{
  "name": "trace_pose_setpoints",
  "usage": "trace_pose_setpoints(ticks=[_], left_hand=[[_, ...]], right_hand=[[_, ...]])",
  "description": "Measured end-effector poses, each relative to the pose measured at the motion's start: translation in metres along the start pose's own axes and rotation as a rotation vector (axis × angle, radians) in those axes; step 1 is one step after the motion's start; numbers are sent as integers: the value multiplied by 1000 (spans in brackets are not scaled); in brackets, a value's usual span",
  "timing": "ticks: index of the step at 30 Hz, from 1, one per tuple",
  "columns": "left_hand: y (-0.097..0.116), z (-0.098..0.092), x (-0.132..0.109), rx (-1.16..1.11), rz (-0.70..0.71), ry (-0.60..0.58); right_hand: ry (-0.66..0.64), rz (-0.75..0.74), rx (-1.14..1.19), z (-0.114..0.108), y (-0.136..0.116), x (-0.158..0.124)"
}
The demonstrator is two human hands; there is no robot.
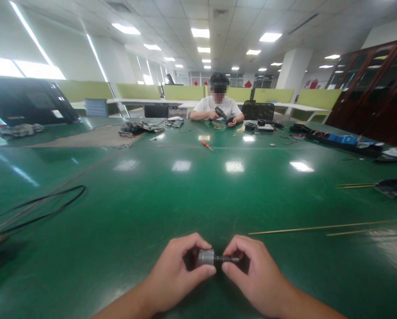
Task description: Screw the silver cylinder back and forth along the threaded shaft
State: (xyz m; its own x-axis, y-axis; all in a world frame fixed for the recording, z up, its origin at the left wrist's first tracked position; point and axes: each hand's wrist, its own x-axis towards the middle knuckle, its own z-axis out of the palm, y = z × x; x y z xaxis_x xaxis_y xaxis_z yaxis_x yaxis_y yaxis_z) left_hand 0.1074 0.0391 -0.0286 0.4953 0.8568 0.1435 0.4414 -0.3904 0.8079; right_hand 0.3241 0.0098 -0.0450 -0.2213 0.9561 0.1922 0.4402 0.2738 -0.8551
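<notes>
Low in the middle of the view, my left hand (181, 270) pinches a short silver metal cylinder (206, 257) between thumb and fingers. From its right end comes a thin dark ridged shaft (221, 258), lying level. My right hand (251, 270) closes thumb and fingers on this shaft, a small way from the cylinder. Whether cylinder and shaft are one piece or two fitted together, I cannot tell. Both hands are just above or on the green tabletop (171, 199); the fingers hide part of the shaft.
Long thin brass-coloured rods (291, 229) lie at right. A black cable loop (52, 197) is at left. Farther off is a red-handled screwdriver (206, 145). Across the table a person (201, 110) holds a power drill (221, 113). Piles of parts (140, 128) line the far side.
</notes>
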Motion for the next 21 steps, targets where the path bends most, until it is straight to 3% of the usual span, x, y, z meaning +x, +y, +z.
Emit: trace_pose_setpoints(ticks=[21], left_hand=[[0,0,-1,-12,-11,6]], right_hand=[[1,11,2,-1,-1,0]])
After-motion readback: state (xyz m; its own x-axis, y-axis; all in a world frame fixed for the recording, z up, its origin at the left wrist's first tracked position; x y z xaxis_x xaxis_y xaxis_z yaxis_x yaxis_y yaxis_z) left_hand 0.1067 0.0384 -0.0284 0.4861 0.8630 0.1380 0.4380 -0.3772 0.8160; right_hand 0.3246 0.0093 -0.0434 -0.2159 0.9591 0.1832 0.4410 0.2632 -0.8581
